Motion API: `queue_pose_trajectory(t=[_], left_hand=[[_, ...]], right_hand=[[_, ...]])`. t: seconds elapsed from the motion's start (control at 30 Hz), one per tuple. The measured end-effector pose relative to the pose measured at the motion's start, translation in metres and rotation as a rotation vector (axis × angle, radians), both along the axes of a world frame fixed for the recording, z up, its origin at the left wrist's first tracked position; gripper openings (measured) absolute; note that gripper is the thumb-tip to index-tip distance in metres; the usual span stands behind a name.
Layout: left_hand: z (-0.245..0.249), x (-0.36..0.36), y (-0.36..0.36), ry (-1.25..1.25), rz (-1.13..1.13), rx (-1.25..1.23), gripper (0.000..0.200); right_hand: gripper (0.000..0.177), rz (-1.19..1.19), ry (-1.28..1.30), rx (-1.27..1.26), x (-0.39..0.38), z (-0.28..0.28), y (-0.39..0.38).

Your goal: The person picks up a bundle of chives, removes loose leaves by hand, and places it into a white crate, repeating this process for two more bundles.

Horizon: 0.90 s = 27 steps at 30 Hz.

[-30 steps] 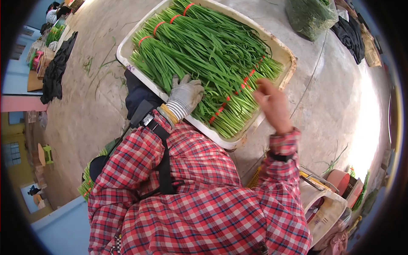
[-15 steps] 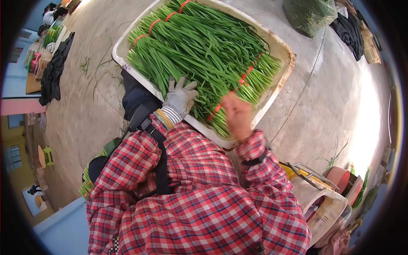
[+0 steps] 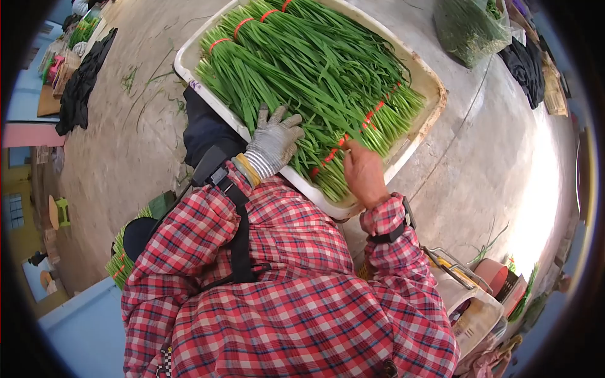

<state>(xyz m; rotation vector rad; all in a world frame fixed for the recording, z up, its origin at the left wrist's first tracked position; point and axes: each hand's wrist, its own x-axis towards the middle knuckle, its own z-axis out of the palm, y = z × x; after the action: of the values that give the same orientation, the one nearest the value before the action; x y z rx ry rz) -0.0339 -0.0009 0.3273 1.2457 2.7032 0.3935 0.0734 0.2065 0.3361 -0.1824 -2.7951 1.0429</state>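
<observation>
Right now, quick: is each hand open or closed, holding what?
Left hand: open, spread on the green leaves.
Right hand: partly curled by a red band; any hold cannot be told.

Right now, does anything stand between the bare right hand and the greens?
Nothing visible does. The right hand reaches over the rim of the tray to the greens, by the red bands. The gloved left hand lies on the leaves, off to one side.

From here I see the bare right hand [image 3: 365, 173], a blur over the tray's [image 3: 408, 147] right edge a second ago, now nearer the body and sharper, its fingertips [image 3: 348, 146] close by the red bands [image 3: 331, 155] around the green stems [image 3: 333, 181].
</observation>
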Motion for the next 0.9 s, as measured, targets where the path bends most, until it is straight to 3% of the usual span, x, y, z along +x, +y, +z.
queue_pose_trajectory(t=[0.27, 0.37, 0.6, 0.67, 0.7, 0.77, 0.83, 0.9], left_hand=[[-0.011, -0.001, -0.004, -0.017, 0.008, 0.079, 0.03], [-0.007, 0.0, -0.005, -0.032, 0.009, 0.074, 0.031], [-0.007, 0.001, -0.006, -0.039, 0.013, 0.052, 0.033], [-0.002, 0.0, -0.005, -0.06, 0.004, 0.008, 0.034], [0.0, 0.0, -0.004, -0.079, -0.006, -0.034, 0.035], [0.002, -0.002, -0.001, -0.089, -0.011, -0.07, 0.035], [0.004, -0.003, -0.001, -0.095, -0.017, -0.105, 0.035], [0.011, -0.001, -0.004, -0.116, -0.002, -0.041, 0.038]], right_hand=[[0.024, -0.016, 0.037, -0.015, -0.021, -0.004, 0.006], [0.023, -0.018, -0.073, -0.025, -0.033, -0.007, 0.001], [0.019, -0.048, 0.002, 0.044, -0.031, -0.029, -0.005], [0.015, -0.154, -0.084, -0.263, -0.025, -0.02, -0.008], [0.015, -0.154, -0.084, -0.264, -0.023, -0.023, -0.008], [0.011, -0.281, 0.226, -0.678, -0.02, -0.031, -0.006], [0.008, -0.374, 0.315, -0.649, -0.018, -0.023, 0.015], [0.016, -0.503, 0.34, -0.376, -0.006, -0.005, 0.066]])
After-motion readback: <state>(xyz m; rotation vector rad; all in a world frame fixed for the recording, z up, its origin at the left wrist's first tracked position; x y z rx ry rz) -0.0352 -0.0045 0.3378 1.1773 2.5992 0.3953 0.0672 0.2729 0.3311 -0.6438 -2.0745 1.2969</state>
